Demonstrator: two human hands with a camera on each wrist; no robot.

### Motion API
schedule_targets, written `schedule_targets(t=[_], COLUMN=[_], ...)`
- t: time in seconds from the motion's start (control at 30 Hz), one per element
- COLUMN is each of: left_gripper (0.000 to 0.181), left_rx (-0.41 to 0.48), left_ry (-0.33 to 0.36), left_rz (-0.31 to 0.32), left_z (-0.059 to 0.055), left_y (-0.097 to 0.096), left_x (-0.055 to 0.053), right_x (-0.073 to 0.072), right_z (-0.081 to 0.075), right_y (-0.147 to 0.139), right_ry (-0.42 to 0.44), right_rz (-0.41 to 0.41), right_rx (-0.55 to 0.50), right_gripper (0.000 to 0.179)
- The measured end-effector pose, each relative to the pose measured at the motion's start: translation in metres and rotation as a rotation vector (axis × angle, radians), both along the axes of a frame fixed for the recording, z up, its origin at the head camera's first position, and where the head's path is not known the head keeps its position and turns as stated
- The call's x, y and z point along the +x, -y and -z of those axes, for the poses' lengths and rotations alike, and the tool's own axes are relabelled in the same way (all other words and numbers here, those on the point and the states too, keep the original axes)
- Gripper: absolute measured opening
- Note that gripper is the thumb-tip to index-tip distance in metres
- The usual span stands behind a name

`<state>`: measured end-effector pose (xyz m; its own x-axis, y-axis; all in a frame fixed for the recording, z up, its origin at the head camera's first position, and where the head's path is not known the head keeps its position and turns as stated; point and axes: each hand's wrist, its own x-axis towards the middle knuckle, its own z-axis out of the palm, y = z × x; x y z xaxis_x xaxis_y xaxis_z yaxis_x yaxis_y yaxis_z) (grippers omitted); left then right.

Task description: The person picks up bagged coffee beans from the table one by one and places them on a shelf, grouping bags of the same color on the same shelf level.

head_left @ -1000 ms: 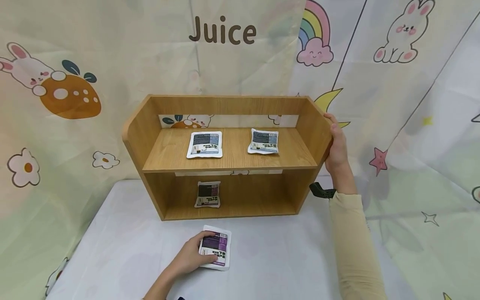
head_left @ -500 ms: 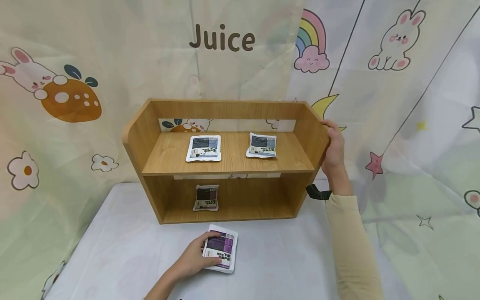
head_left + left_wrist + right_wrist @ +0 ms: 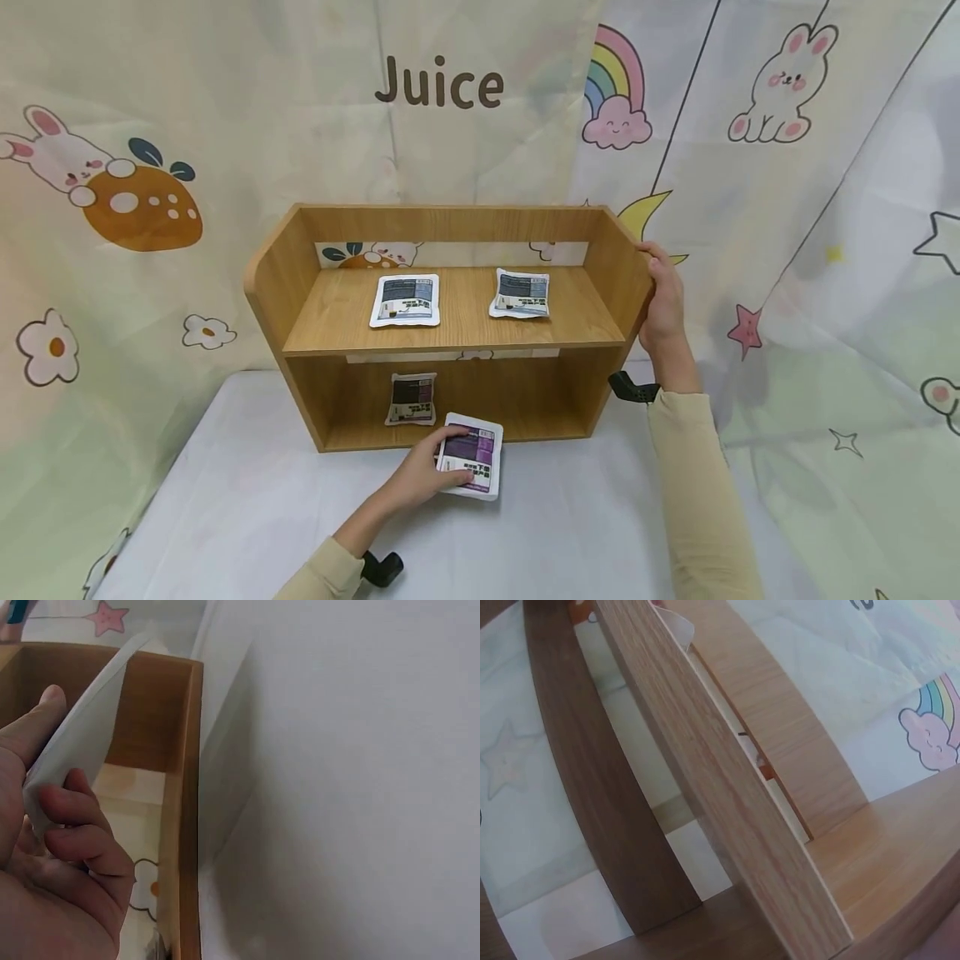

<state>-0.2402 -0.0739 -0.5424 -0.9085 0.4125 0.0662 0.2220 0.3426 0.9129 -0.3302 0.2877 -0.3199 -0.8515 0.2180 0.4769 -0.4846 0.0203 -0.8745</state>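
Note:
My left hand (image 3: 426,473) holds a flat white pouch (image 3: 483,454) with a purple label, just in front of the lower shelf's front edge. In the left wrist view the pouch (image 3: 86,731) appears edge-on, between the thumb and curled fingers. My right hand (image 3: 664,302) grips the right side panel of a two-level wooden shelf (image 3: 457,337), fingers at its upper edge. Two blue-labelled pouches lie on the upper level, one left (image 3: 405,310) and one right (image 3: 521,307). A dark purple-labelled pouch (image 3: 412,402) rests on the lower level, left of centre.
The shelf stands on a white-covered table (image 3: 555,525) against a printed cloth backdrop (image 3: 247,108) bearing the word "Juice". The right wrist view shows the shelf's middle board (image 3: 712,765) close up.
My left hand has lifted the purple-labelled pouch and carried it forward and right, to the shelf's front edge. My right hand stays on the side panel. The head view has shifted slightly.

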Motion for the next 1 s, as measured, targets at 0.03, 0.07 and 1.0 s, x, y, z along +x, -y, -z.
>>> schedule_targets(t=[0.03,0.07,1.0], left_gripper=[0.070,0.069,0.066], left_rx=[0.003,0.010,0.071], left_ry=[-0.005,-0.007,-0.060], left_rz=[-0.005,-0.007,-0.101], left_z=[0.000,0.000,0.002], left_y=[-0.002,-0.005,-0.073], left_x=[-0.003,-0.006,-0.087], right_x=[-0.001,-0.001,-0.005], right_z=[0.000,0.001,0.001], right_y=[0.000,0.000,0.002], right_ry=[0.001,0.007,-0.032], right_rz=[-0.006,-0.008,-0.004], right_rx=[-0.001,-0.001,-0.027], right_gripper=[0.041,0.041,0.043])
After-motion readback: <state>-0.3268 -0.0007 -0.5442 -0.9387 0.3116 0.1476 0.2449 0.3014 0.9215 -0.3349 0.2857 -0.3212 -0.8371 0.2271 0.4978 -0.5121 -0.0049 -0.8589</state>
